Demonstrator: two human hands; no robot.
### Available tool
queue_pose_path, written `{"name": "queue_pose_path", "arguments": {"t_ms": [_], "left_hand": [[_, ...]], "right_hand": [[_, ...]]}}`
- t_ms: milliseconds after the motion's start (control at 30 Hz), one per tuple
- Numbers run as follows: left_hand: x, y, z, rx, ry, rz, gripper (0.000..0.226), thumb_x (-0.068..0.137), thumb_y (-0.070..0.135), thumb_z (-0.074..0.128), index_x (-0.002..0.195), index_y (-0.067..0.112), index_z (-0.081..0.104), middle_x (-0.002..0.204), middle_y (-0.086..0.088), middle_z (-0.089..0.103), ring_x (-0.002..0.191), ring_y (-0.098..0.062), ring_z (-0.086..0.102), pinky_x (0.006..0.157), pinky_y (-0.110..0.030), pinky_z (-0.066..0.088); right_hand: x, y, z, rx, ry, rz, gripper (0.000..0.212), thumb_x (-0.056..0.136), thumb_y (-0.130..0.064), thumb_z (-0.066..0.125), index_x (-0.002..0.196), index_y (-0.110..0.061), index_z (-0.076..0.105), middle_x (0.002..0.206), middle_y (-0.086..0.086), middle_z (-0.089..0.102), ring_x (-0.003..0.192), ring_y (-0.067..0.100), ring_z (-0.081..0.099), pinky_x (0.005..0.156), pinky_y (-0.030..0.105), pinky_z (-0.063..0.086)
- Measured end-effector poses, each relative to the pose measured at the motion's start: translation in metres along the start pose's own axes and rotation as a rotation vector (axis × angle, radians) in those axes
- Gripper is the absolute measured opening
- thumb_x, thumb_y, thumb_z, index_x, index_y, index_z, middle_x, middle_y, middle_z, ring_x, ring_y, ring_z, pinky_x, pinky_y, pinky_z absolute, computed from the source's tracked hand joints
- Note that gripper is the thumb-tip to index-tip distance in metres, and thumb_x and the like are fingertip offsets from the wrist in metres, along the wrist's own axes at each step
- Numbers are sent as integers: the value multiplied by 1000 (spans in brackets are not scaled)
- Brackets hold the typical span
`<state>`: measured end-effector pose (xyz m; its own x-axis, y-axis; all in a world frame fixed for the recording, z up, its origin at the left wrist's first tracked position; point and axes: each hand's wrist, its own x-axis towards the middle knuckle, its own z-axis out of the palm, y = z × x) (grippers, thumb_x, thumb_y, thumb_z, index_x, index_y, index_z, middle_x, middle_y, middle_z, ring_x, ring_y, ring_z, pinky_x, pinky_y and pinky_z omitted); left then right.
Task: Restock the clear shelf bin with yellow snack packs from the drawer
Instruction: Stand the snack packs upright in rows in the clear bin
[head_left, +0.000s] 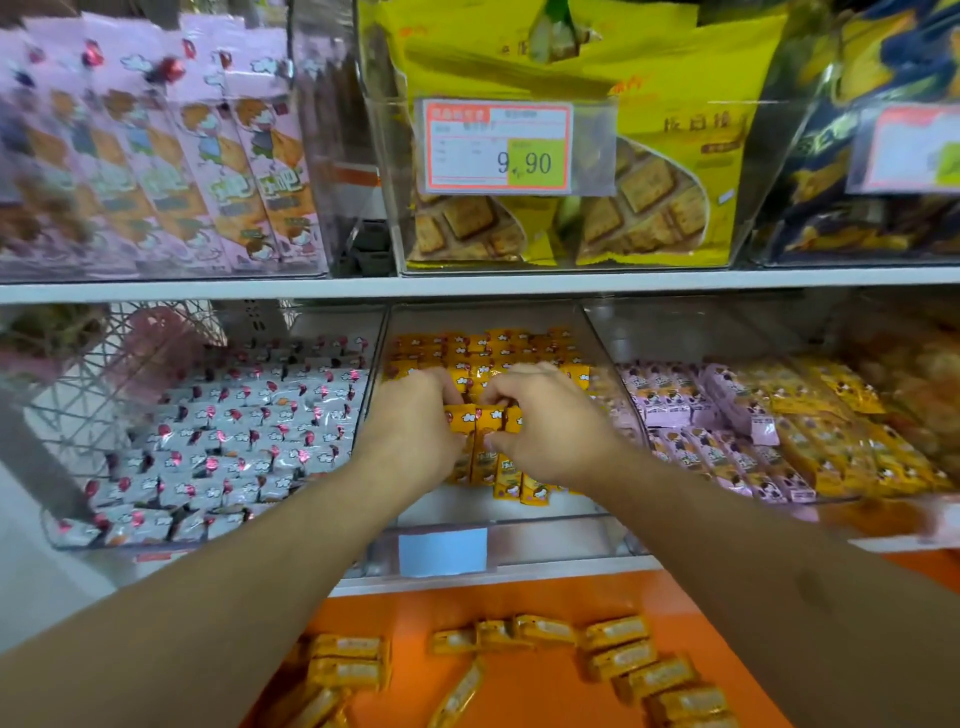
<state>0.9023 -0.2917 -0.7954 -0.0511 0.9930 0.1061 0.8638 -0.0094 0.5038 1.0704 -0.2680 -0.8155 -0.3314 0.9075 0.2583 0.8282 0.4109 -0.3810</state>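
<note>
Loose yellow packs (641, 675) lie scattered on the orange drawer (519, 691) at the bottom of the view, below the shelf edge. Both forearms reach over them into the clear bin (597, 522) on the lower shelf. Inside it, the left hand (415, 421) and right hand (545, 421) curl their fingers round a small upright bunch of packs (485, 441), pressing it between them near the bin's front. More yellow packs (488, 348) stand in rows behind the hands, filling the back of the bin. Beside it on the left sits a bin of white packs (223, 431), on the right one of pink packs (691, 415). A price tag (498, 148) hangs on the upper bin.
</note>
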Motion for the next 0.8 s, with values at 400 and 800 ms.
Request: {"name": "queue_pose_path", "arguments": {"t_ms": [400,800], "left_hand": [[4,-2,7,211,-2,147,34,74,10,85,85,28,59,111,1,51,103,-25,54,86,-39,53],[15,3,-12,661,-51,324,39,77,51,82,109,36,66,117,9,60,119,-22,49,102,-41,33]], "right_hand": [[-5,4,13,-93,36,-23,37,80,-39,85,108,-36,61,120,-11,52,115,17,38,96,39,43],[-8,7,15,-89,58,-13,38,81,-41,84,111,-38,61,123,-13,50,120,18,37,103,39,34]]}}
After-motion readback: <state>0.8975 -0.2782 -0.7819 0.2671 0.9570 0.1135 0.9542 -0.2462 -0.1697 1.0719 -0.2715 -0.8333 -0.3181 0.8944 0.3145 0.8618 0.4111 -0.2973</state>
